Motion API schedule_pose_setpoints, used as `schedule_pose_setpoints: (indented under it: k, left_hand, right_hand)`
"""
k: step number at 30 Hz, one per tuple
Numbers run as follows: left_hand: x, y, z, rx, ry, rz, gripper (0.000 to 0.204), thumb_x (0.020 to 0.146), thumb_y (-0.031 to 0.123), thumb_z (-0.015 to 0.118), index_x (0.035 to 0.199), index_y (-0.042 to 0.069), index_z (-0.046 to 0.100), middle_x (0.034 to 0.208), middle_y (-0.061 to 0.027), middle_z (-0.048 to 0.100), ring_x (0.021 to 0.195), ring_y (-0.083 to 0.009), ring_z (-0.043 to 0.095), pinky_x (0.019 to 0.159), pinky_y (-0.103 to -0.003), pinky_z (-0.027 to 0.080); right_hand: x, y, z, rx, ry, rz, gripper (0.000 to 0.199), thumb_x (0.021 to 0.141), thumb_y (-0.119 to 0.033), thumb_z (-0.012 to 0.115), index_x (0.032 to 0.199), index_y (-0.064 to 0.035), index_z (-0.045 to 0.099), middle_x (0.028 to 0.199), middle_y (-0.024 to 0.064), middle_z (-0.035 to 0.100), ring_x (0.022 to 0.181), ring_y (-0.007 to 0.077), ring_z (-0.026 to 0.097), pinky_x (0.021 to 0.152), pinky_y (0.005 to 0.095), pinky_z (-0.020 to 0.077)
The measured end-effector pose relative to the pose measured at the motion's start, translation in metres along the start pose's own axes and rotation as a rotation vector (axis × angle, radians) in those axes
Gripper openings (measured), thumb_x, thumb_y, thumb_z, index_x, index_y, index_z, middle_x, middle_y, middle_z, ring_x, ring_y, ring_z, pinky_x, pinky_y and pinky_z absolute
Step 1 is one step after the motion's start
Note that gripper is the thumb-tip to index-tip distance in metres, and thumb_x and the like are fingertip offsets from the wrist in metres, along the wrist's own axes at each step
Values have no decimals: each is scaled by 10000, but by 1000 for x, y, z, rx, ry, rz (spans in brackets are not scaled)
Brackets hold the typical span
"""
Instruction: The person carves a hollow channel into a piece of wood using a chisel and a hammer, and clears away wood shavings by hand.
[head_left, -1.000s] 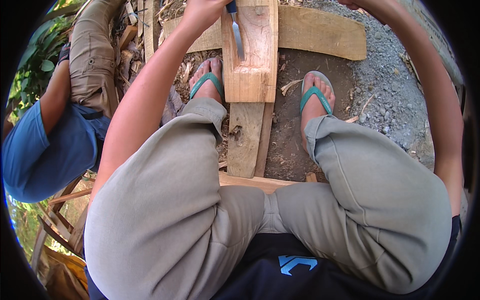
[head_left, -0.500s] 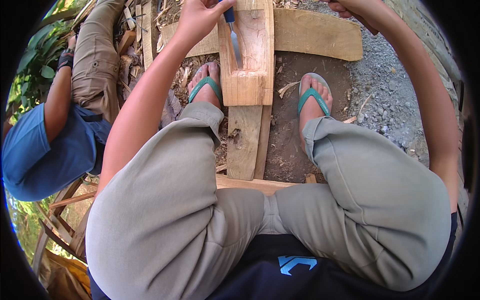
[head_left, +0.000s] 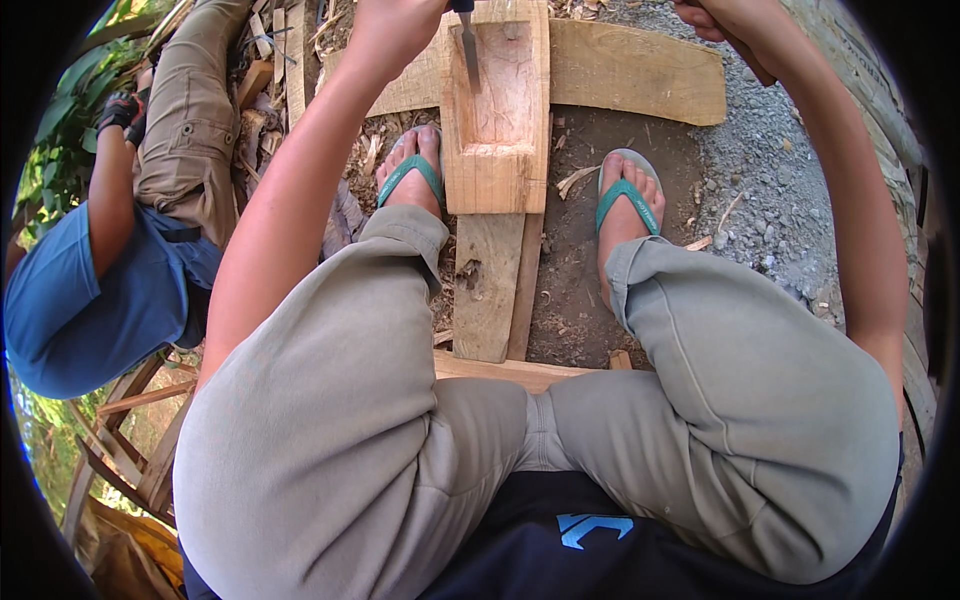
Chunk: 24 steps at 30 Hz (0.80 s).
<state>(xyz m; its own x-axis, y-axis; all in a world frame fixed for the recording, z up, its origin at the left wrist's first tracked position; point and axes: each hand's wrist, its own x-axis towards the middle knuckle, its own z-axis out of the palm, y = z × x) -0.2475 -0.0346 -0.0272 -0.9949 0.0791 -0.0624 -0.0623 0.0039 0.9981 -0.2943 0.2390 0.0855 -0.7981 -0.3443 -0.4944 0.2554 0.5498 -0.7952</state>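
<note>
- At the far middle of the scene, a pale wooden block (head_left: 497, 180) with a long hollow cut into its top lies lengthwise, its squared end toward the person.
- Left hand (head_left: 402, 28), just left of the block's far part: its grip is closed round the dark handle of a chisel (head_left: 470, 58), the fingers mostly cut off by the upper edge.
- The chisel's blade points near, over the left side of the hollow; I cannot tell whether its tip touches the wood.
- Right hand (head_left: 728, 20), at the far right, well apart from the block: some fingers are curled, but I cannot tell what its grip holds.
- A broad board (head_left: 640, 70) shows crosswise on both sides of the block, and a narrow plank (head_left: 487, 285) extends from under its near end.
- Feet in green-strapped sandals (head_left: 630, 195) flank the block.
- Grey gravel (head_left: 765, 190) covers the ground at right.
- To the left, another person (head_left: 90, 295) wears a blue shirt and a dark glove (head_left: 118, 112).
</note>
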Motion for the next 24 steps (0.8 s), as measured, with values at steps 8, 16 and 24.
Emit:
schedule_pose_setpoints:
  k: [8,16,24]
  left_hand:
    - [8,1,16,43,-34,-11,147,1005,54,652,1119,-36,672,863,-29,698,735,-91,638,649,-255,524]
    - [11,-8,9,81,1,-23,135,996,53,668,1100,-33,677,838,-25,691,714,-85,626,634,-256,515]
    - [25,-12,5,102,-3,-62,125,995,63,677,1081,-27,676,847,-35,703,727,-91,637,643,-264,521]
  right_hand:
    - [35,73,-52,-136,-151,-184,363,1031,-397,651,826,-98,677,570,-61,473,438,42,391,404,232,305]
    - [-7,-19,-10,-322,30,-241,373,1030,-416,652,968,-65,762,577,-66,458,485,45,390,454,249,322]
    - [6,-24,-17,-412,28,-174,378,1033,-403,647,881,-65,717,569,-56,462,470,56,397,442,257,323]
